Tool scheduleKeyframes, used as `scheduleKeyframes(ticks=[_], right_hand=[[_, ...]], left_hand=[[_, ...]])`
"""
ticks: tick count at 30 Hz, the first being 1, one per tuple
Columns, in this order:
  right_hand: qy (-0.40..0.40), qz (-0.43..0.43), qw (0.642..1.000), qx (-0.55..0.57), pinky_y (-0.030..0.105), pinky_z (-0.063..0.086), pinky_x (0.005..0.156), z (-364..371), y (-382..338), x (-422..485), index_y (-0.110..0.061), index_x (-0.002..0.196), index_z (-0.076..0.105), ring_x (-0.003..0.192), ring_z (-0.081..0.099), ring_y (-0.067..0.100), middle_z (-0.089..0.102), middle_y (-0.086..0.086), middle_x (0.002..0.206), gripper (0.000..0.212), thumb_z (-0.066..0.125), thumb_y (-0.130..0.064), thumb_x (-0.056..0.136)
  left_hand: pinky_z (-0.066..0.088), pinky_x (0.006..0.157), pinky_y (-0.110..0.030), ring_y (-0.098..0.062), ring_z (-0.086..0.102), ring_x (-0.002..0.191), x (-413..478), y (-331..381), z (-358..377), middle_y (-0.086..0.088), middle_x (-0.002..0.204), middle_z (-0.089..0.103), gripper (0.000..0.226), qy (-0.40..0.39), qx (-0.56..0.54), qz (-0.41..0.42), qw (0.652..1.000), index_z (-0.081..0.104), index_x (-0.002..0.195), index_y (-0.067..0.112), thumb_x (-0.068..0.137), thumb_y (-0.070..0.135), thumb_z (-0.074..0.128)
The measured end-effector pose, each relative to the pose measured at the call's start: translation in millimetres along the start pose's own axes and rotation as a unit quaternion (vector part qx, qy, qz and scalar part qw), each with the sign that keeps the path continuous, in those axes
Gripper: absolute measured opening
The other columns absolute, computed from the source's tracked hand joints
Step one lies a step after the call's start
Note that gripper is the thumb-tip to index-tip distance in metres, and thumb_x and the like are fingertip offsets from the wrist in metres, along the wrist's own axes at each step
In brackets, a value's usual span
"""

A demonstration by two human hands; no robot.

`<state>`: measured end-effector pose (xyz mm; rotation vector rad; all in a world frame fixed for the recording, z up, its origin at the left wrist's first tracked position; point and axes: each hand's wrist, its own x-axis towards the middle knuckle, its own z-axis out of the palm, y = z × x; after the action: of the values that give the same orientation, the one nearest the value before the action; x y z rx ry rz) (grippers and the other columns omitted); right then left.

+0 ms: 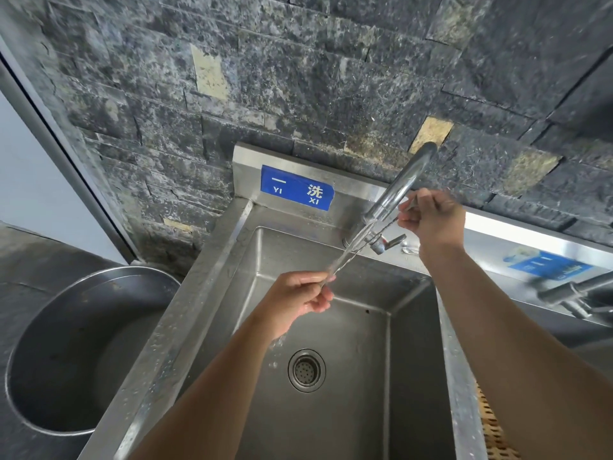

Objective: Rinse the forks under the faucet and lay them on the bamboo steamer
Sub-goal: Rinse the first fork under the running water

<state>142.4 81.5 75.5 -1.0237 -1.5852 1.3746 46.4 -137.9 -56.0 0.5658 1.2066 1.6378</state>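
Rinsing is under way: a fork (356, 249) spans the stream below the faucet (403, 182) at mid-frame. The left hand (298, 298) pinches its lower end; the right hand (431, 217) is closed on its upper end, just beside the spout. Nothing can be seen laid on the steamer (494, 429), a sliver at the lower right, mostly hidden by the forearm. The sink (199, 293) is open below, with its right rim between fork and steamer.
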Motion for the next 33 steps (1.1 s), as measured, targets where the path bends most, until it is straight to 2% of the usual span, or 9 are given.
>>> scheduleKeyframes(ticks=[3,5,8,11,17,21,23,27,33], right_hand=[[-0.007,0.040,0.999,-0.003,0.023,0.055,0.048,19,14,-16,-0.009,0.082,0.066,0.044,0.063,0.009,0.069,0.000,0.055,0.028,0.048,-0.008,0.104],[-0.013,0.061,0.998,-0.006,0.023,0.056,0.048,32,26,-26,0.001,0.090,0.065,0.046,0.064,0.012,0.070,0.011,0.064,0.023,0.047,-0.005,0.103],[-0.027,0.087,0.996,-0.008,0.029,0.057,0.053,44,38,-36,0.001,0.089,0.068,0.059,0.066,0.022,0.072,0.017,0.075,0.026,0.045,-0.003,0.102],[-0.065,0.100,0.993,-0.003,0.024,0.054,0.048,53,48,-47,-0.009,0.084,0.069,0.055,0.068,0.012,0.074,0.003,0.065,0.029,0.048,-0.010,0.103],[-0.091,0.165,0.982,-0.006,0.025,0.050,0.046,68,77,-79,-0.016,0.090,0.067,0.047,0.059,0.011,0.073,0.001,0.063,0.010,0.060,-0.018,0.097],[-0.126,0.222,0.967,-0.018,0.030,0.052,0.050,64,103,-109,-0.006,0.084,0.066,0.049,0.062,0.017,0.068,0.008,0.064,0.005,0.065,-0.002,0.086],[-0.147,0.205,0.967,-0.032,0.027,0.050,0.049,64,113,-127,-0.010,0.077,0.066,0.051,0.062,0.015,0.068,0.007,0.064,0.011,0.072,-0.007,0.085],[-0.151,0.176,0.972,-0.045,0.023,0.045,0.047,61,123,-142,-0.007,0.086,0.065,0.051,0.057,0.011,0.066,0.000,0.061,0.010,0.075,-0.006,0.085],[-0.163,0.146,0.974,-0.054,0.023,0.039,0.038,54,105,-115,0.012,0.079,0.061,0.038,0.052,0.013,0.067,0.006,0.052,0.017,0.068,0.000,0.088]], left_hand=[[0.050,0.060,-0.030,-0.021,0.062,0.063,-5,-2,-10,-0.011,0.078,0.072,0.016,0.002,0.119,-0.002,0.993,0.069,0.101,0.007,0.098,0.012,0.054],[0.046,0.053,-0.030,-0.020,0.057,0.052,-6,-1,-15,-0.011,0.071,0.070,0.020,0.000,0.167,-0.011,0.986,0.066,0.091,0.006,0.099,0.019,0.053],[0.041,0.047,-0.026,-0.018,0.051,0.046,-10,3,-18,-0.010,0.066,0.067,0.028,-0.017,0.220,-0.028,0.975,0.065,0.090,0.007,0.102,0.023,0.046],[0.033,0.045,-0.025,-0.016,0.044,0.042,-11,11,-13,-0.007,0.062,0.063,0.028,0.001,0.200,-0.028,0.979,0.064,0.095,0.003,0.103,0.018,0.042],[0.015,0.044,-0.020,-0.011,0.023,0.037,-13,15,1,-0.001,0.049,0.039,0.024,0.065,0.157,-0.079,0.982,0.065,0.091,0.010,0.097,0.009,0.042],[0.014,0.043,-0.017,-0.011,0.022,0.037,-24,-4,5,0.000,0.047,0.037,0.025,0.099,0.146,-0.110,0.978,0.066,0.084,0.014,0.097,0.012,0.045],[0.013,0.044,-0.018,-0.010,0.023,0.037,-26,-11,6,0.000,0.047,0.040,0.026,0.115,0.142,-0.125,0.975,0.066,0.078,0.015,0.095,0.012,0.046],[0.016,0.040,-0.016,-0.009,0.028,0.033,-24,-16,12,0.001,0.043,0.043,0.035,0.132,0.160,-0.143,0.968,0.065,0.066,0.017,0.095,0.012,0.046],[0.014,0.040,-0.017,-0.011,0.019,0.039,-23,-14,24,0.000,0.049,0.034,0.028,0.141,0.114,-0.127,0.975,0.062,0.077,0.014,0.095,0.011,0.040]])
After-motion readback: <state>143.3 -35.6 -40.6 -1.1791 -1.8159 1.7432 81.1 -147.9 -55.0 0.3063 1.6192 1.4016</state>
